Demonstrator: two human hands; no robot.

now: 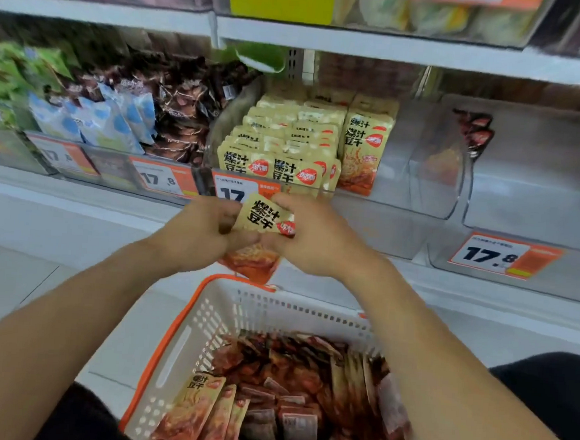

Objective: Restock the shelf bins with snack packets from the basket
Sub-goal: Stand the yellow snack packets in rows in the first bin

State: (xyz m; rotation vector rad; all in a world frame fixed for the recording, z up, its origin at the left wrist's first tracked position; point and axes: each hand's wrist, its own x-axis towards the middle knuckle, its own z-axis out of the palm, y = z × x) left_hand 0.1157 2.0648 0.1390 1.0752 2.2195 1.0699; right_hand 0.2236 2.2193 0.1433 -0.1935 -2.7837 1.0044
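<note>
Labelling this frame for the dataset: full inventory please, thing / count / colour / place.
held packet: one, beige and orange, between both hands
beige packets: many, rows in centre bin
basket: one, white, orange rim, bottom centre
basket packets: many, red-orange, inside basket
clear bin: one, right, few dark red packets at its back
brown packets: many, left-centre bin
blue-white packets: several, left bin
price tags: four, orange-white, bin fronts
left hand: grips held packet
right hand: grips held packet

Head view, single, wide-angle: worn at head height, facing forward and down; close over both forearms and white basket (183, 346), shelf bins (420, 208) near ahead at frame top.
</note>
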